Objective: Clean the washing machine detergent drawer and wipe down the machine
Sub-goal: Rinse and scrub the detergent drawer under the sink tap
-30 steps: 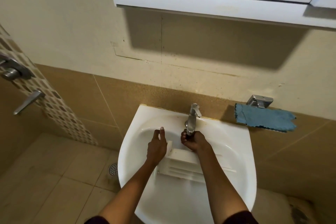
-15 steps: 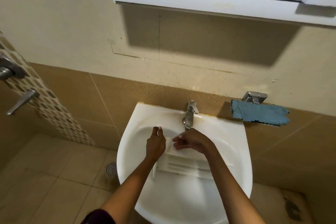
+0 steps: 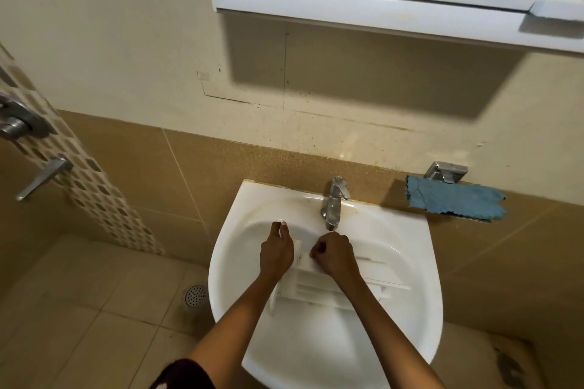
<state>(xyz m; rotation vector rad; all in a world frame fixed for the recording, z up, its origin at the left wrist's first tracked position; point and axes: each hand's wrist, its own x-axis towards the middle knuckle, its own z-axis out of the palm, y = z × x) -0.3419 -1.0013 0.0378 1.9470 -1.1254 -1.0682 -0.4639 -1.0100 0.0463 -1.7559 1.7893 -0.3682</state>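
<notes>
The drawer [image 3: 319, 289] lies in the bowl of the sink [image 3: 423, 262], long side running left to right, its slotted compartments facing up and its left end tipped toward the tap [image 3: 333, 204]. The left hand [image 3: 276, 251] is set against that left end, fingers reaching forward and mostly straight, pressing rather than clasping; the thumb is hidden. The right hand [image 3: 335, 254] sits on top of the drawer just below the spout, fingers curled tight, and whether they pinch part of the plastic or nothing at all cannot be told. No stream of water can be made out. The likely trouble is slip: wet, smooth plastic braced from only one end could skid down the curved bowl and knock a thin divider. Water striking the open compartments might also bounce over the rim onto the floor. A blue cloth [image 3: 455, 202] hangs on the wall, well apart to the right.
</notes>
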